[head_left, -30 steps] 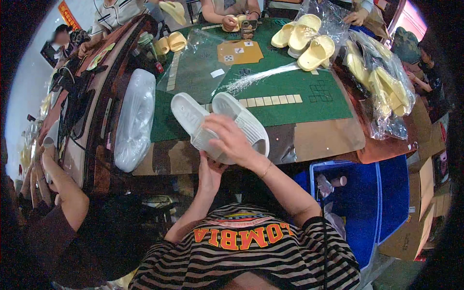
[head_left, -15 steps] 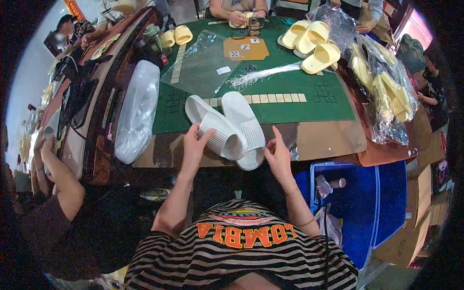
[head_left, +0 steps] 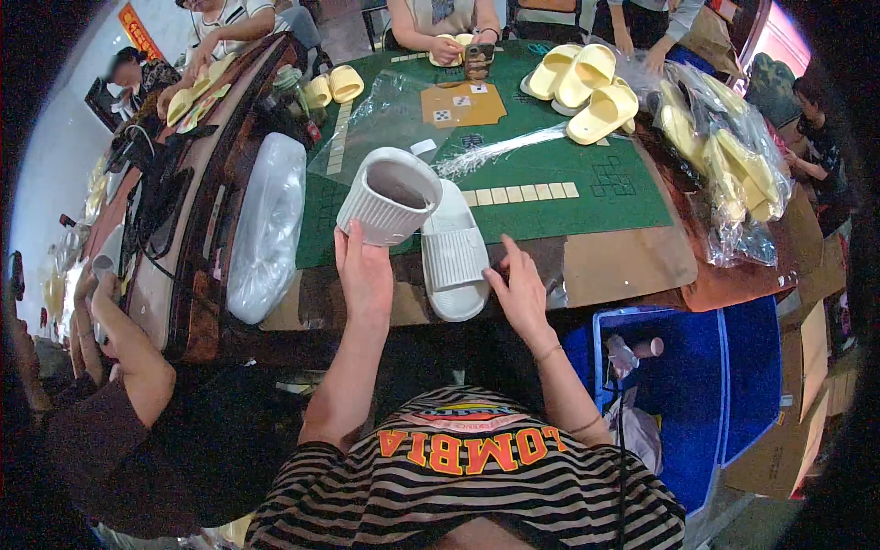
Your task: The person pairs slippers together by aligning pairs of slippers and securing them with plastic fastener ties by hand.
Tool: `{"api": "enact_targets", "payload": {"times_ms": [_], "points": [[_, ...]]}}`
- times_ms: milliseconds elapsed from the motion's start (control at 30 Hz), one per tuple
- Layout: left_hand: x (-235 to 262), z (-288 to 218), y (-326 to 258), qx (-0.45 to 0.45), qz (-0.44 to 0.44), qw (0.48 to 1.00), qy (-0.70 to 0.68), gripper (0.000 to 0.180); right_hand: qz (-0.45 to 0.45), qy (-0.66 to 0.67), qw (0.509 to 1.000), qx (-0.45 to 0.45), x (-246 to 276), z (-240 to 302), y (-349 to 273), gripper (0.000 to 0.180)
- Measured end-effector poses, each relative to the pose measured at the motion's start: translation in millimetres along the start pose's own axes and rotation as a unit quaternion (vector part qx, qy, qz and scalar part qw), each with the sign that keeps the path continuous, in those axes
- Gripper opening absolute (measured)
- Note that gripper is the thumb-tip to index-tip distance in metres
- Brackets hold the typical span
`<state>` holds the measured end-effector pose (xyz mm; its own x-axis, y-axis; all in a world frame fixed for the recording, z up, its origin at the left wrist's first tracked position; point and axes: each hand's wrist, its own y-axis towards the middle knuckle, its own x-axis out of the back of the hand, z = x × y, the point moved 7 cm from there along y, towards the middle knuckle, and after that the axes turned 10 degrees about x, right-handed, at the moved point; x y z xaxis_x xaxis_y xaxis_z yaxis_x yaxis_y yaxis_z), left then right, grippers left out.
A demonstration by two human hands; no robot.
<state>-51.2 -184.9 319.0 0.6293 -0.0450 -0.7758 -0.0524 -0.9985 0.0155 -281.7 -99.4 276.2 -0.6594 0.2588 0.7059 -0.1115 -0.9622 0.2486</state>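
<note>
My left hand (head_left: 366,280) grips a light grey slide sandal (head_left: 380,220) by its ribbed strap. That sandal is raised and tilted on end, so the foot opening shows. Its mate, a second grey slide (head_left: 456,263), lies flat at the near edge of the table, toe pointing away from me. Just right of this one is my right hand (head_left: 521,289), fingers apart and holding nothing. The thumb is close to the sandal's side; whether it touches, I cannot tell.
The table's green mat (head_left: 596,206) carries a row of cream tiles (head_left: 527,193) and a bundle of thin white strands (head_left: 500,149). Yellow slides (head_left: 582,78) sit far right, near bagged ones (head_left: 742,170). A plastic-wrapped bundle (head_left: 266,229) lies left; a blue bin (head_left: 678,394) stands below right.
My left hand has lifted the left sandal off the table and turned it up on end. My right hand has stayed beside the other sandal, which has shifted little.
</note>
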Motion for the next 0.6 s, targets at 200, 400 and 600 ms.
{"api": "enact_targets", "payload": {"times_ms": [200,400,600], "points": [[-7,-5,-2,-0.034,0.02,0.999,0.022,0.048,0.052,-0.119,0.972,0.197,-17,55,7,0.089],[-10,-5,-12,-0.006,0.011,1.0,0.002,0.044,-0.09,-0.033,0.983,0.154,-21,18,19,0.057],[-10,-42,-3,0.018,0.042,0.998,0.038,0.04,0.019,0.19,0.975,0.114,36,20,29,0.039]]}}
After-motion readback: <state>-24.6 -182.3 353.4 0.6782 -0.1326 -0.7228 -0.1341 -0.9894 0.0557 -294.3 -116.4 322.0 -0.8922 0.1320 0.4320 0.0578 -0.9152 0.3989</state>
